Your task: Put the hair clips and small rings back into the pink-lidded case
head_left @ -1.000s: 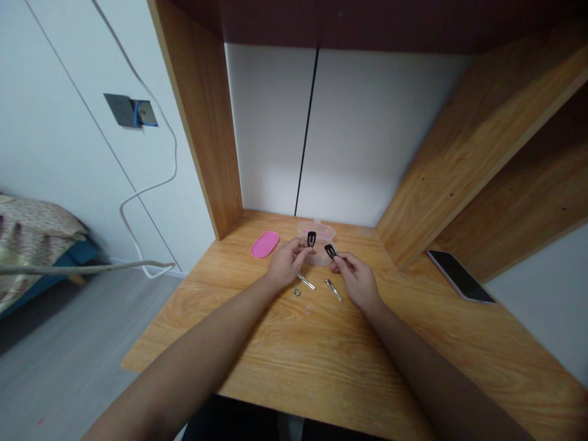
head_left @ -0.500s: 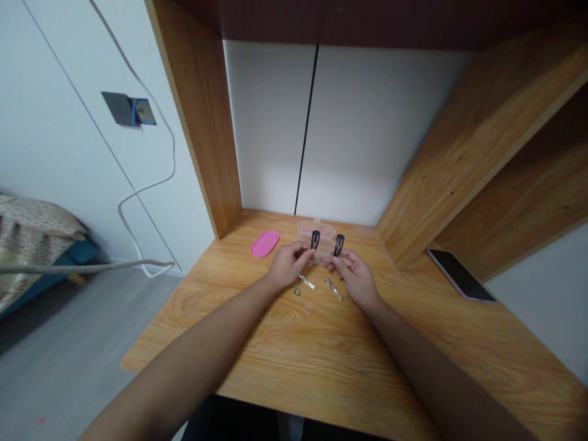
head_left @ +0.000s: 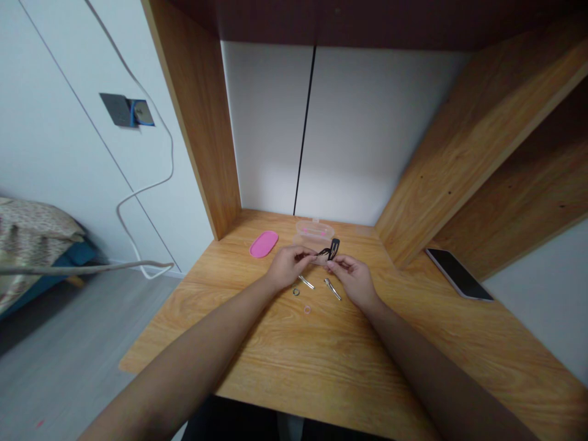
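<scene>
Both forearms are stretched forward over the wooden bench, and the hands are brought close together near its far edge. The left hand is closed in a pinch on one black hair clip, which is laid almost level and pointed toward the right. The right hand is closed in a pinch on a second black hair clip, which is held upright. The two clips are crossed or touching at their tips, just in front of the clear plastic box.

Two silver clips are seen on the bench below the hands, with a small ring beside them. A pink lid lies left of the box, and a phone lies well apart at the right. No writing can be read.

Half a second ago both black clips were held upright and apart; the left one has since been tipped over toward the right one.
</scene>
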Demonstrator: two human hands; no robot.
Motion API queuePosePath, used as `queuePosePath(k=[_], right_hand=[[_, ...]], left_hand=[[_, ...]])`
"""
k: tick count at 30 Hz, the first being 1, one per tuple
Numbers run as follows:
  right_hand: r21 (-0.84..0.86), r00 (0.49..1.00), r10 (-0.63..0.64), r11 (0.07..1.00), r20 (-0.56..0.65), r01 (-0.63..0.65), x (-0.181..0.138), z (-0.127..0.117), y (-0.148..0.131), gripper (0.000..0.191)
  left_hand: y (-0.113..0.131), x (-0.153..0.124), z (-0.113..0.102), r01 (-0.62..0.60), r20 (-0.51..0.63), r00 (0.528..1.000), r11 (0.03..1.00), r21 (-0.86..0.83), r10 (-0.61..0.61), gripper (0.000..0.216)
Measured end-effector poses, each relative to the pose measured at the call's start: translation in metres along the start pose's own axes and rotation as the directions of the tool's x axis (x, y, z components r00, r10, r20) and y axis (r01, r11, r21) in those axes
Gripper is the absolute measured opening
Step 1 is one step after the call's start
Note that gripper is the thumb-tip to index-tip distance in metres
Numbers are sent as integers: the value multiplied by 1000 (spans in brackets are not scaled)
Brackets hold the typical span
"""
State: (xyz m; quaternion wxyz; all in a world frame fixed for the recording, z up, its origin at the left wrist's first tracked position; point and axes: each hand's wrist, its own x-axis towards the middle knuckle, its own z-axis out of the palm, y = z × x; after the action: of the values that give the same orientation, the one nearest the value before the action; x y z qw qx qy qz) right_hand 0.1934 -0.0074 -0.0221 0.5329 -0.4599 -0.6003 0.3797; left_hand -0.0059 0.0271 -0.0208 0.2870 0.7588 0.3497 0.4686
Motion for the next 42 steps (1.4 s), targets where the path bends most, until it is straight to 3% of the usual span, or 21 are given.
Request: queuePosePath(k=[11,16,21,27,36,42], right_hand=[[-49,997,-63,997,39,65,-3,1,-1,30],[-25,999,-40,999,20,41,-3,2,-2,36],[-29,1000,-21,999,-5,21,-2,1,-1,39],[-51,1000,-11,999,-25,10,-3,2,-3,44],[-80,1000,-23,997,-19,22,-3,2,-5,45],[-90,999,-27,996,22,28,-4,3,-4,41]], left_hand=[[12,-5,-3,-179,192,971,961,210,139,24],[11,-4,0,-94,115,990,985,143,78,26],[6,0,0,61,5,998,995,-74,-61,30],[3,1,0,126,2,992,973,-195,-128,30],[6,-1,0,121,39,992,980,-157,-116,30],[3,-2,-1,23,61,998,1000,4,-23,27]])
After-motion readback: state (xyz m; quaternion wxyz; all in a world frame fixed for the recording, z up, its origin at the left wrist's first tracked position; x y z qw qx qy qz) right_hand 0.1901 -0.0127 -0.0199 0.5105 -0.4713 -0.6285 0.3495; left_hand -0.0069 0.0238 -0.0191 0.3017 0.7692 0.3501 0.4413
